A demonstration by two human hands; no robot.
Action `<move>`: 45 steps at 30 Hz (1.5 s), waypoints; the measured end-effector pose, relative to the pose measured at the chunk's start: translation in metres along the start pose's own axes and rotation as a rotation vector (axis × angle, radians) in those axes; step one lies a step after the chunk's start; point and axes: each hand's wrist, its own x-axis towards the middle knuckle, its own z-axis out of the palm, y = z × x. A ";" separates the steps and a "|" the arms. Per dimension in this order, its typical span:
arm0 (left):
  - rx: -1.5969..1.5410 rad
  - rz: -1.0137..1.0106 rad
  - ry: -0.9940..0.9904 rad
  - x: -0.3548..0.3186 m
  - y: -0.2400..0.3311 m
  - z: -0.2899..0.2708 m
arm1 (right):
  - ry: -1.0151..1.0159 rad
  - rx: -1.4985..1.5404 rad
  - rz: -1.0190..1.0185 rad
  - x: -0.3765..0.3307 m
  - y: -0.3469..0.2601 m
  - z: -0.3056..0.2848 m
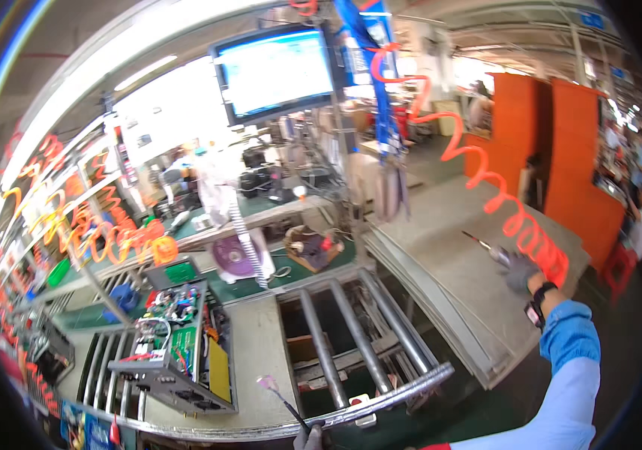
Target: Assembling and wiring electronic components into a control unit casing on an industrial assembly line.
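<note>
My right hand (pixel 517 270), in a grey glove with a black watch on the wrist, is raised out to the right and grips a slim driver tool (pixel 482 244) whose tip points up and left. A red coiled air hose (pixel 486 180) runs from the tool up to the overhead rail. At the bottom edge my left hand (pixel 310 437), also gloved, pinches a thin black wire (pixel 285 405) with a pale pink end. To its left an open metal chassis (pixel 175 341) with green circuit boards sits on the conveyor.
Steel rollers (pixel 351 330) span a gap in the conveyor line. Stacked grey sheets (pixel 452 285) lie under my right hand. A monitor (pixel 276 71) hangs overhead, orange coiled hoses (pixel 111 240) hang at the left, and orange partitions (pixel 580 165) with people stand at the right.
</note>
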 end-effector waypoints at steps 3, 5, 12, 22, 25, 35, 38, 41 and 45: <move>0.005 -0.117 0.074 -0.015 0.025 0.006 | 0.171 -0.160 0.013 0.048 0.046 0.060; 0.038 -0.071 0.117 -0.024 0.022 0.004 | 0.048 -0.120 0.010 0.059 0.041 0.048; -0.140 -0.258 0.131 -0.046 0.018 -0.045 | -0.700 0.722 -0.296 -0.038 -0.010 0.050; -0.443 -0.339 -0.187 -0.117 0.080 -0.155 | -1.362 1.596 -0.544 -0.401 -0.353 0.051; -0.360 -0.271 -0.122 -0.147 0.090 -0.188 | -1.432 1.660 -0.533 -0.471 -0.417 0.052; -0.597 -0.289 -0.010 -0.155 0.101 -0.305 | -1.562 1.534 -0.499 -0.552 -0.529 0.065; -0.657 -0.408 0.000 -0.131 0.121 -0.327 | -1.557 1.464 -0.456 -0.548 -0.562 0.071; -0.533 -0.417 0.013 -0.095 0.141 -0.346 | -1.559 1.470 -0.395 -0.535 -0.588 0.080; -0.166 -0.111 0.225 -0.050 0.143 -0.382 | -1.392 1.493 -0.468 -0.512 -0.615 0.076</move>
